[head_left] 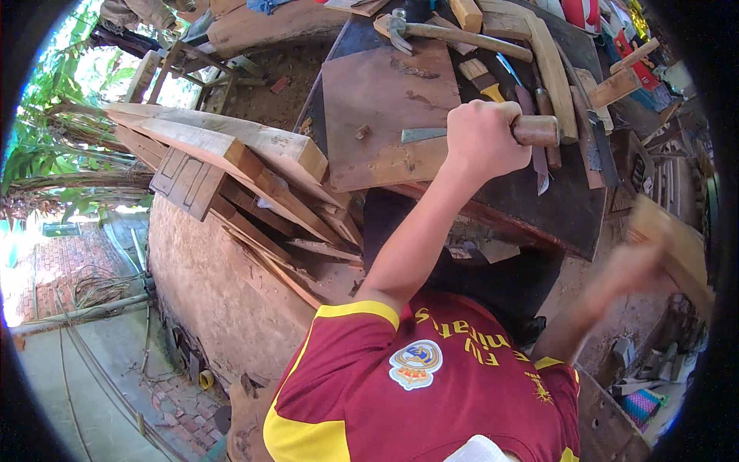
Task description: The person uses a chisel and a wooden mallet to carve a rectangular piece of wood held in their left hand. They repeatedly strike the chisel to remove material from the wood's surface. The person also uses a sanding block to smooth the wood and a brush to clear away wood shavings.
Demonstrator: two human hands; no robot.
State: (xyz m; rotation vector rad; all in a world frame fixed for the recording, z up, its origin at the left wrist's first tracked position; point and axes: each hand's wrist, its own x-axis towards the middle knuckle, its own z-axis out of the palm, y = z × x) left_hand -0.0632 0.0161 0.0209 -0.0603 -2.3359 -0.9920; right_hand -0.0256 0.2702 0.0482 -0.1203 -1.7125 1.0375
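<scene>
We are gripping a chisel (422,135) in our tightly curled left hand (483,135) over a board (385,92) on the table (568,202), our right hand (630,269) showing too blurred beside a wooden block (671,240) to tell its grip, with work seemingly underway but what remains unclear
</scene>
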